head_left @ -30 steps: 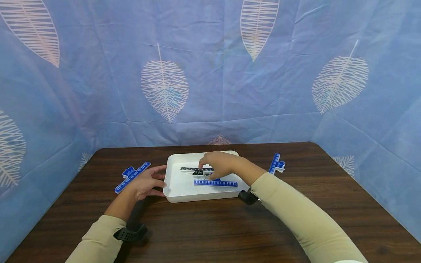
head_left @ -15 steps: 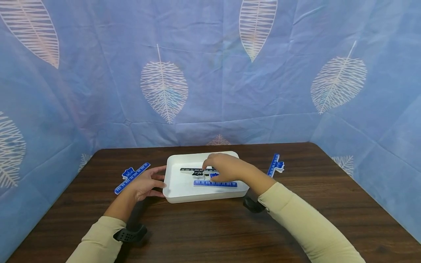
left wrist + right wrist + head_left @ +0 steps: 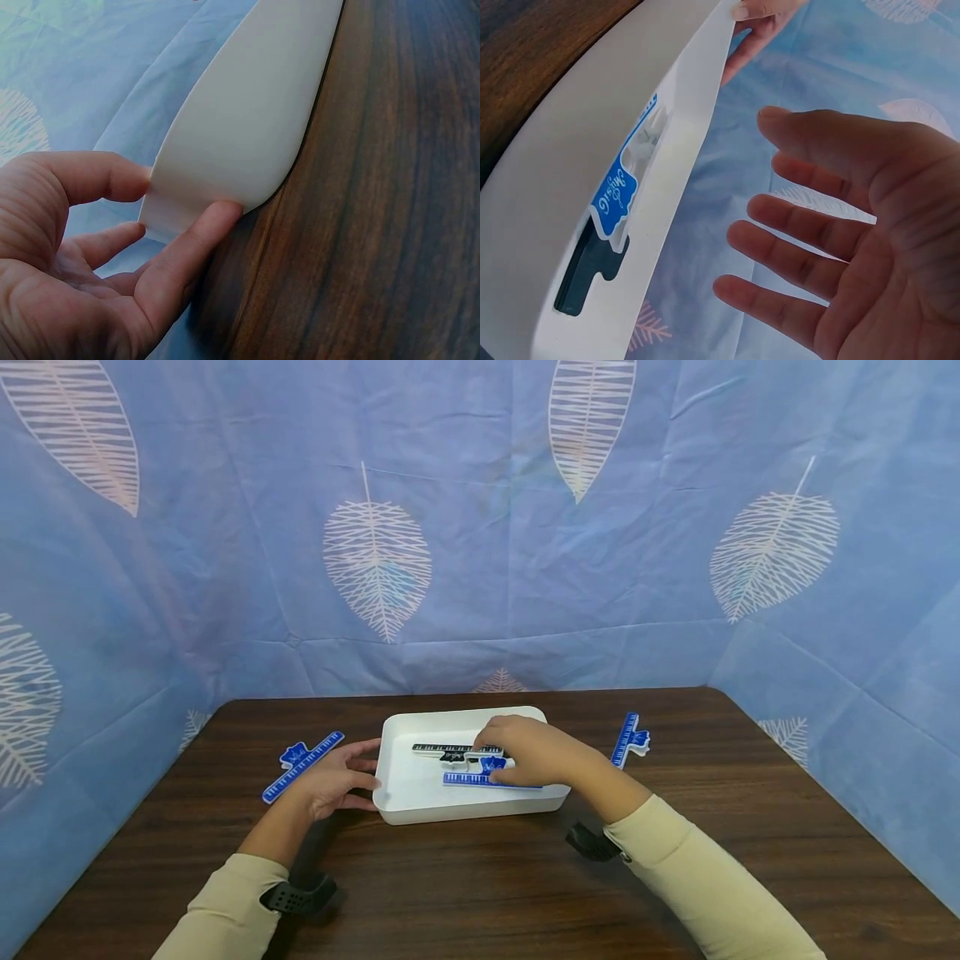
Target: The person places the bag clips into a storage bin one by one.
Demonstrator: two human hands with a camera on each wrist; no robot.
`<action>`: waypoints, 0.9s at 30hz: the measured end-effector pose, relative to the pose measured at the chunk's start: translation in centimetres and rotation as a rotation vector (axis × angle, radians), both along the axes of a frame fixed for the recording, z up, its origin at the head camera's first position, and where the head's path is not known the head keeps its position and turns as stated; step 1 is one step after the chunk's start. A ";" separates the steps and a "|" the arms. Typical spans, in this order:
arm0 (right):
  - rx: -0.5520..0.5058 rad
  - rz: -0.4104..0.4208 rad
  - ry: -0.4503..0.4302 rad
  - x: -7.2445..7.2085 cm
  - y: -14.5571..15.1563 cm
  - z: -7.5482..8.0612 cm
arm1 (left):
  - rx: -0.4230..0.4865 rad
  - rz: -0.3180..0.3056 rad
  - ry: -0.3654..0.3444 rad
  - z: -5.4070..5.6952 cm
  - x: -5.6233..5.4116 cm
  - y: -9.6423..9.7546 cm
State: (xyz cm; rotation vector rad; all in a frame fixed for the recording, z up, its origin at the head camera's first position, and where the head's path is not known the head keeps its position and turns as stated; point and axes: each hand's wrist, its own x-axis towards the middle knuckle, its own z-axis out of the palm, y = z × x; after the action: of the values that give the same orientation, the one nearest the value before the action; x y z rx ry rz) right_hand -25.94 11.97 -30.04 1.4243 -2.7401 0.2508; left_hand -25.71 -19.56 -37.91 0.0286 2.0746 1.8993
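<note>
- The white tray (image 3: 405,793) sits mid-table, nearer the far edge, with a black ruler (image 3: 450,748) and a blue ruler (image 3: 472,779) inside.
- Right hand (image 3: 528,752) hovers over the tray's right half, fingers spread and holding nothing.
- Left hand (image 3: 333,781) touches the tray's left wall with relaxed fingertips.
- Two more blue rulers lie on the table: one (image 3: 302,766) left of the tray, one (image 3: 628,739) right.

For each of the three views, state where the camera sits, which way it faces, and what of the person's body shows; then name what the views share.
Head: sits on the head, faces forward and down at the table; both forearms, left hand and right hand show.
Left wrist: sits at the left wrist, looks along the palm at the white tray; the left hand's fingers touch its corner.
Right wrist: sits at the right wrist, looks past the open right hand at the tray's side and a blue ruler clip.
Shared: all three show the tray.
</note>
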 end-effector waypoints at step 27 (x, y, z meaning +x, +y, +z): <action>-0.100 -0.153 -0.033 0.9 4.7 0.9 | 0.008 -0.003 0.000 -0.1 -0.1 -0.1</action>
State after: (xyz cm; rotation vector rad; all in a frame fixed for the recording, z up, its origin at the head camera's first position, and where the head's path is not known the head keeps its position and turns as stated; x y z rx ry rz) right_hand -25.01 16.62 -29.12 1.1909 -2.8008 0.4015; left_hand -25.77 -19.65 -37.97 0.0338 2.0665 1.9058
